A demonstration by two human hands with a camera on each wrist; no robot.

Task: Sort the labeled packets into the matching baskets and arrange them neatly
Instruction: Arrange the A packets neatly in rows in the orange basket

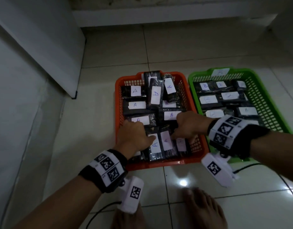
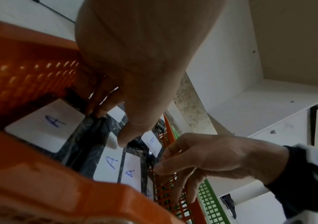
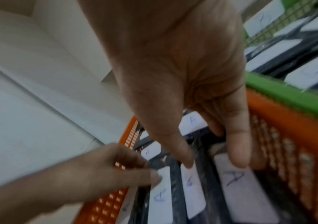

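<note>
The orange basket (image 1: 159,163) holds several black packets with white "A" labels. The green basket (image 1: 191,86) to its right holds "B" packets. Both hands are in the near end of the orange basket, over a row of three upright packets. My left hand (image 1: 136,138) has its thumb on the label of the left A packet (image 1: 156,146), with fingers curled down over that packet's far end (image 2: 98,121). My right hand (image 1: 187,128) presses its thumb on the middle A packet (image 3: 192,189) and a straight finger on the right A packet (image 3: 236,186).
A white cabinet (image 1: 35,55) stands along the left. Bare feet (image 1: 203,210) and a black cable (image 1: 99,210) lie on the tiled floor just in front of the baskets. A raised white step (image 1: 159,15) runs across the back.
</note>
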